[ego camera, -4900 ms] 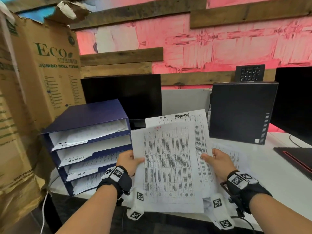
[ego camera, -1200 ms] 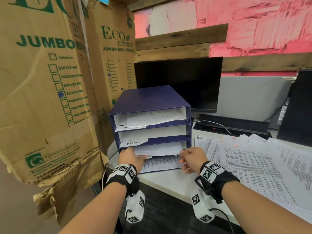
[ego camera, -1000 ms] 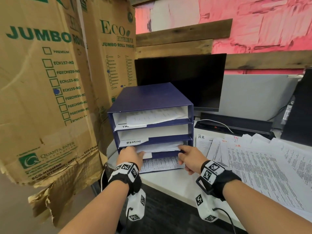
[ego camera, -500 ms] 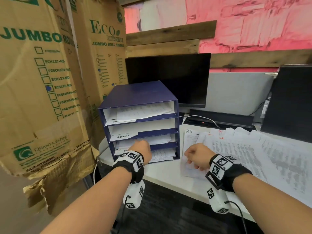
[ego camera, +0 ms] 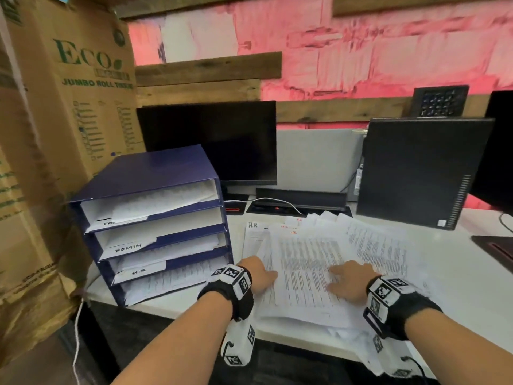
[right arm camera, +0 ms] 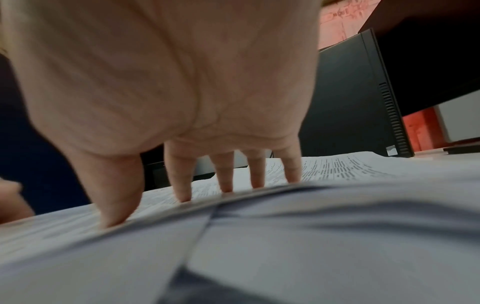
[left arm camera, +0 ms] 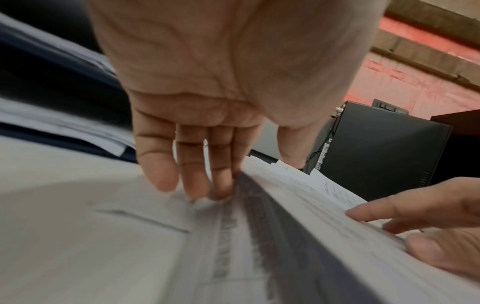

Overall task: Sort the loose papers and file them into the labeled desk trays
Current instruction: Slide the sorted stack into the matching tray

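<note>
Both hands are down on the loose papers (ego camera: 319,262) now, a fanned, untidy spread lying flat on the white desk (ego camera: 472,287). The left hand (ego camera: 256,275) sits at the spread's left edge; the wrist view shows its fingers (left arm camera: 193,176) straight and close together, tips touching down right where the sheet edges meet, thumb out over the top sheet. It pinches nothing that I can see. The right hand (ego camera: 348,282) lies on top of the pile, to the right of the left one and well apart from it, fingers (right arm camera: 182,181) spread and straight, tips pressing on the printed top sheet. So both hands are flat and relaxed, clamped on nothing.

Just left of the left hand stands the blue tray stack (ego camera: 155,226), four slots open toward the person, each with white sheets inside. Handwritten tags show on the fronts: "ADMIN" (ego camera: 128,248) on the second slot, "H.R" (ego camera: 138,271) on the third; the top tag is too partial to read. One sheet beyond the left hand carries "H.R" at its top corner (ego camera: 253,225).

Beyond the hands, a dark monitor (ego camera: 213,140) stands behind the trays. Beyond the right hand a black computer tower (ego camera: 416,170) stands upright. Far left of the left hand, tall cardboard boxes (ego camera: 69,107) printed "ECO".
</note>
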The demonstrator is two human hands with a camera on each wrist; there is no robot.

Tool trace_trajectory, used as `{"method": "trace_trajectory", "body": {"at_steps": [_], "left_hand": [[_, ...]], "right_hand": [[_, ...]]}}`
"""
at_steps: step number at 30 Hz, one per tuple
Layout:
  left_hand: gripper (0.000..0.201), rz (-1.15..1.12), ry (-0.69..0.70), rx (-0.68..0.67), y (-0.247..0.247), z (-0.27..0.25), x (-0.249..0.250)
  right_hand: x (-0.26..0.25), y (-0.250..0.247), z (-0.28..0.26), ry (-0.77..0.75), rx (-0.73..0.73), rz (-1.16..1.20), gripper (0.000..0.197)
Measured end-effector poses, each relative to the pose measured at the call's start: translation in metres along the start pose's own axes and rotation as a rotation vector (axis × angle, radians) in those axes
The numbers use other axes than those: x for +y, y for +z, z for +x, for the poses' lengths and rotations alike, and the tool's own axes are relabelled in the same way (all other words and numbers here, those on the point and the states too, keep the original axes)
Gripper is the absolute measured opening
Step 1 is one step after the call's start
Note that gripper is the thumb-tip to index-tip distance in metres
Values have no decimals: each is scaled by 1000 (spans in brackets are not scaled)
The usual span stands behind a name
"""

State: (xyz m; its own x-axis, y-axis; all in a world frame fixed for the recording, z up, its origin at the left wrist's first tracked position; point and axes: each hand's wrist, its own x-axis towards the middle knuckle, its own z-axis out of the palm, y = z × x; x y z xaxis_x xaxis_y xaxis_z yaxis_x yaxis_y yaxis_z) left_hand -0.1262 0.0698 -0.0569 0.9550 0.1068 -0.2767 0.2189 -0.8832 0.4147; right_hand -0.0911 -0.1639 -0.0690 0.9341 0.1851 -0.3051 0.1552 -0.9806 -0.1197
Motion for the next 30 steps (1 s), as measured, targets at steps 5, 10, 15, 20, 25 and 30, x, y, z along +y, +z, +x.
{"method": "trace_trajectory", "body": {"at_steps": [5,10,15,20,25,30], "left_hand": [[33,-152,26,16,13,13,10],[26,-294,90,250,9,15,12],[12,-548,141,383,-2,14,2],[4,-708,154,350,-6,7,-11],[21,-687,228,449,-18,-4,-3],[35,-897,336,508,-34,-10,35]], "right_hand": [[17,-1,-6,-108,-29,210,65],[25,-5,-11,13,115,350,72],[29,-8,-1,97,170,662,62],[16,-11,-2,-33,220,869,35],[0,-32,-18,-130,576,1088,29],[-12,-64,-33,-248,714,1135,36]]}}
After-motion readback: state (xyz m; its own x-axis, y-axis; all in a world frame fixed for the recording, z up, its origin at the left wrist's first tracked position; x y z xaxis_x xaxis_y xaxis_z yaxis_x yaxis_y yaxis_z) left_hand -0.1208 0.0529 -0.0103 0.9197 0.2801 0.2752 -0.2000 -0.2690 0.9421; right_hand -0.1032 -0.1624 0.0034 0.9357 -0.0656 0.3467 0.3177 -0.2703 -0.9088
